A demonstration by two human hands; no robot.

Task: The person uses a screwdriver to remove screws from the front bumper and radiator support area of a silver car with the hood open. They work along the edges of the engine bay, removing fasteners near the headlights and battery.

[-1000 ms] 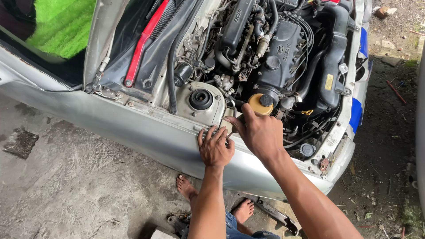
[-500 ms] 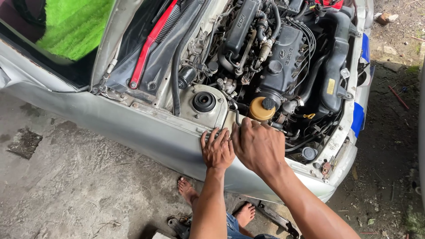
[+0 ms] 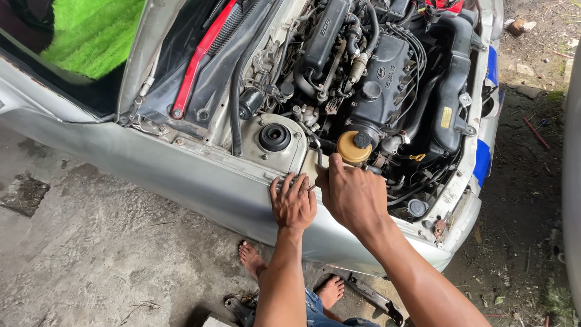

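Right hand [image 3: 351, 197] slid down beside left hand [image 3: 293, 203]; both spread flat on fender edge [image 3: 242, 163], apparently empty.

My left hand [image 3: 293, 203] and right hand [image 3: 351, 195] lie on the silver-grey fender [image 3: 200, 181], its paint dull and smudged. The strut mount [image 3: 275, 137] is black in a pale, off-white tower. The reservoir [image 3: 353, 147] is yellowed amber with a black cap. The engine cover [image 3: 378, 85] and hoses are black, with dusty grey metal between them. The wiper arm [image 3: 203, 51] is bright red against a black cowl. The cloth [image 3: 94, 33] behind the windscreen is vivid green. The bumper [image 3: 482, 160] carries a blue patch on white. The floor [image 3: 91, 254] is mottled grey concrete, stained dark in places. My jeans [image 3: 315, 306] are faded blue.
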